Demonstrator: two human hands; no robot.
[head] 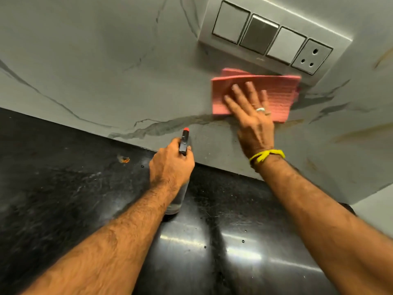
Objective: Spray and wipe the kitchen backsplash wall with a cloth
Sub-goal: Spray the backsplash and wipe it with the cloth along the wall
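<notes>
From the head camera we look down on a black counter (63, 199) that meets a pale marbled wall (95, 67) running from near left to far right.

Our right hand (253, 118) lies flat on a folded pink cloth (278, 96), fingers straight and spread, pressing it against the wall. The cloth sits just below a white switch plate (274, 37), its upper edge touching or almost touching the plate's lower rim; we cannot tell which. A silver ring (260, 109) shows on one finger, and a yellow band (268, 155) circles the wrist.

Our left hand (171, 165) is curled round the neck of a clear spray bottle (176, 201), to the left of the cloth and nearer to us. The bottle stands upright with its base on or just above the counter, close to the foot of the wall. Its black head with a red tip (186, 129) points toward the wall.

The switch plate holds three rocker switches and one socket at its right end. Grey veins and brownish streaks cross the wall below and right of the cloth. A small orange mark (125, 160) sits on the counter left of the bottle.
</notes>
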